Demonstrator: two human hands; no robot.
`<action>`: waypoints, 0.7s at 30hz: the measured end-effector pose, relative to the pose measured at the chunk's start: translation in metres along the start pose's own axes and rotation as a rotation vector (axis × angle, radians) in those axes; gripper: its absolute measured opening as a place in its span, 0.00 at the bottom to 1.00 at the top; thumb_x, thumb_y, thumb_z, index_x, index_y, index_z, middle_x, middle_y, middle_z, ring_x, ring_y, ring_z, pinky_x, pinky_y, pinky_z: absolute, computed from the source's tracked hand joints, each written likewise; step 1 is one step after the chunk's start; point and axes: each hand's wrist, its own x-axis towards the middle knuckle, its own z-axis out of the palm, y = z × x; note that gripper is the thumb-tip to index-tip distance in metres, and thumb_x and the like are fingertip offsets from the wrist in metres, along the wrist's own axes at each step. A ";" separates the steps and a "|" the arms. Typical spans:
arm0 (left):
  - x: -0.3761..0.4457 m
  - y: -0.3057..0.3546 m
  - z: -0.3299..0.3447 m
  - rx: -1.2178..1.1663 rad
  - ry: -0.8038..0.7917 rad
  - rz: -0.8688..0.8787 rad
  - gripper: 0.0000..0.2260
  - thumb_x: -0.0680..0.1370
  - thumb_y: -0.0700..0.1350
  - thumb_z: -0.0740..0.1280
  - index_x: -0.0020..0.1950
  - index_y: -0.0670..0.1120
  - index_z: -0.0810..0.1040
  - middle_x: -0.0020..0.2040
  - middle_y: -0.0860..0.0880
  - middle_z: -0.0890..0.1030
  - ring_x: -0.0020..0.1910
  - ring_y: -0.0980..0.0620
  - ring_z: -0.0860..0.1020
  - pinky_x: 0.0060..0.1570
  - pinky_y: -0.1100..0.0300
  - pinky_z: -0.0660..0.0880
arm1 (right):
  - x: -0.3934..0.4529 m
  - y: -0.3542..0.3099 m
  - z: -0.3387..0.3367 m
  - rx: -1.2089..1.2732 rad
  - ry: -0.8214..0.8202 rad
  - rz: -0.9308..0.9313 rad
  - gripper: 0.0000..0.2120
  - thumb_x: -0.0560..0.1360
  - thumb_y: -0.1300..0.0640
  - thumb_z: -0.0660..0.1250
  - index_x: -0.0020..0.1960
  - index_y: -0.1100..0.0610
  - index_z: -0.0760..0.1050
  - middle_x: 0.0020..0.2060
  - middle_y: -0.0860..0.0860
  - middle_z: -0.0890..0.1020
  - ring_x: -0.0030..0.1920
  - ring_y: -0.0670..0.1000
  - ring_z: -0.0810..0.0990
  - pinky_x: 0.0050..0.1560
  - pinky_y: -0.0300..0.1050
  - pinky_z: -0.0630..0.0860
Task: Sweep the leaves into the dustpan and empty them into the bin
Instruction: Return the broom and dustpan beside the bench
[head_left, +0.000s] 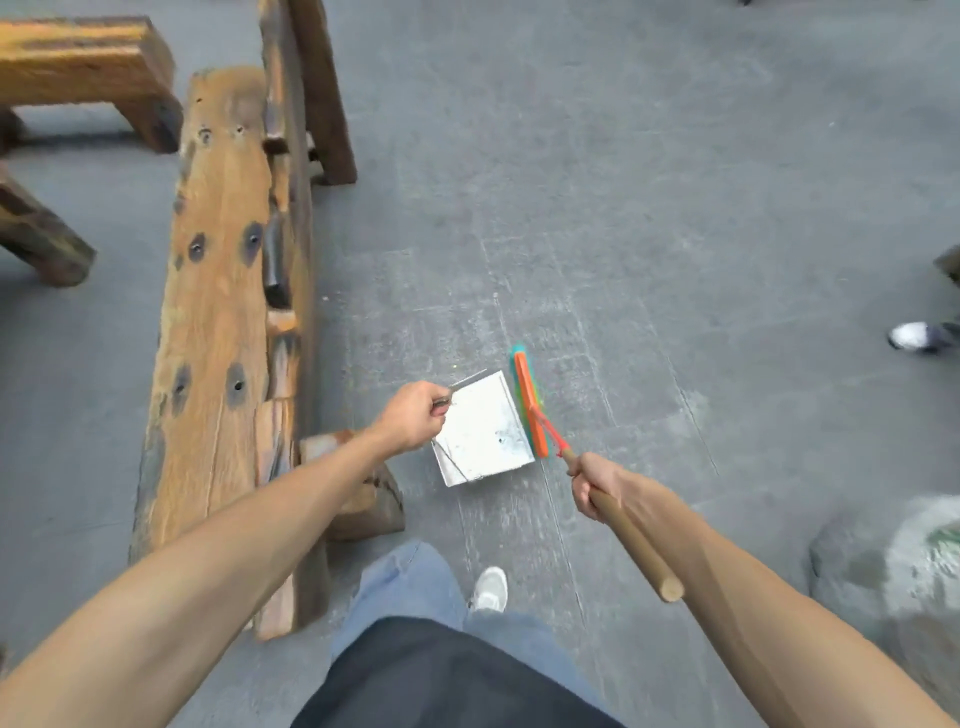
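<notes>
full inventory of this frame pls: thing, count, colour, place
dustpan: 1, silver metal, on the floor at centre, held by its handle
broom: 1, orange head with teal bristles, wooden handle, head against the dustpan's right edge
long bench: 1, weathered brown wood, left of the dustpan
other wooden furniture: at least 1 piece, brown, top left
floor: grey paving; no leaves clearly visible
rock: 1, grey-green, lower right, blurred
someone else's shoe: 1, white and dark, right edge
left hand: grip closed on the dustpan handle
right hand: grip closed on the broom handle
own legs: blue jeans, white shoe, bottom centre
</notes>
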 end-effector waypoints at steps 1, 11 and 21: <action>0.015 -0.007 -0.009 0.018 -0.001 -0.013 0.14 0.66 0.32 0.58 0.29 0.47 0.57 0.26 0.51 0.61 0.28 0.49 0.59 0.29 0.56 0.56 | 0.008 -0.023 0.002 0.001 0.004 -0.015 0.12 0.79 0.61 0.51 0.37 0.54 0.61 0.14 0.48 0.60 0.12 0.45 0.60 0.15 0.30 0.61; 0.136 -0.103 -0.056 0.209 -0.058 -0.106 0.14 0.65 0.32 0.61 0.30 0.46 0.57 0.27 0.48 0.63 0.32 0.42 0.65 0.32 0.57 0.58 | 0.083 -0.220 0.073 -0.325 0.036 0.045 0.14 0.82 0.55 0.52 0.42 0.57 0.69 0.17 0.50 0.67 0.14 0.46 0.64 0.16 0.32 0.62; 0.166 -0.172 -0.084 0.239 -0.210 -0.280 0.12 0.66 0.32 0.60 0.32 0.44 0.59 0.27 0.48 0.64 0.33 0.41 0.68 0.34 0.55 0.63 | 0.153 -0.346 0.178 -0.445 0.070 0.035 0.10 0.81 0.56 0.48 0.48 0.51 0.67 0.21 0.51 0.69 0.12 0.45 0.66 0.15 0.32 0.64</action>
